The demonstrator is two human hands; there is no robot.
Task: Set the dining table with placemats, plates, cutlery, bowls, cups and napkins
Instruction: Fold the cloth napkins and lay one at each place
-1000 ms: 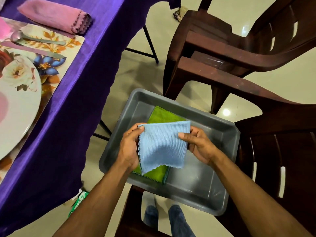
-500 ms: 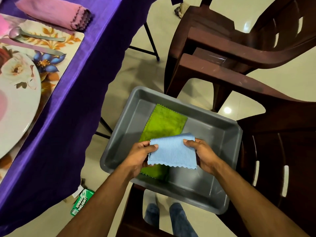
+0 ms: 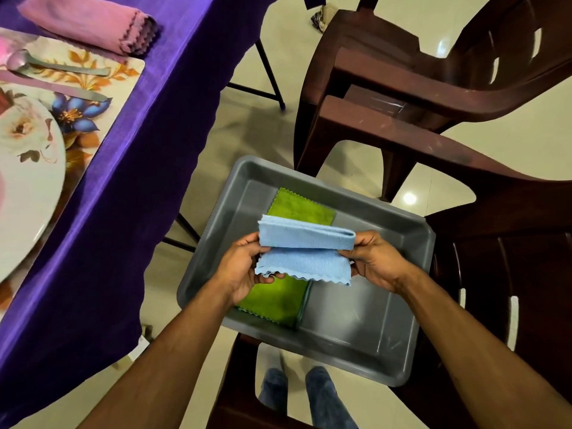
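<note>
A light blue napkin (image 3: 305, 250) is held above a grey tray (image 3: 356, 317), folded over into a narrow band with its zigzag edge hanging below. My left hand (image 3: 244, 267) pinches its left end and my right hand (image 3: 374, 261) pinches its right end. Under it a green napkin (image 3: 278, 300) lies flat in the tray's left half. On the purple-clothed table (image 3: 130, 144) at the left sit a floral placemat (image 3: 93, 97), a floral plate (image 3: 28, 181), a spoon (image 3: 55, 65), a knife (image 3: 62, 89) and a folded pink napkin (image 3: 89, 24).
The tray rests on a dark brown plastic chair (image 3: 510, 258); a second brown chair (image 3: 433, 72) stands behind it. The table's metal legs (image 3: 269, 75) stand over pale floor tiles. My feet (image 3: 297, 394) show below the tray.
The blue napkin went from a hanging square to a half-fold, then to a narrower band folded over again. Both hands stayed on its ends above the tray.
</note>
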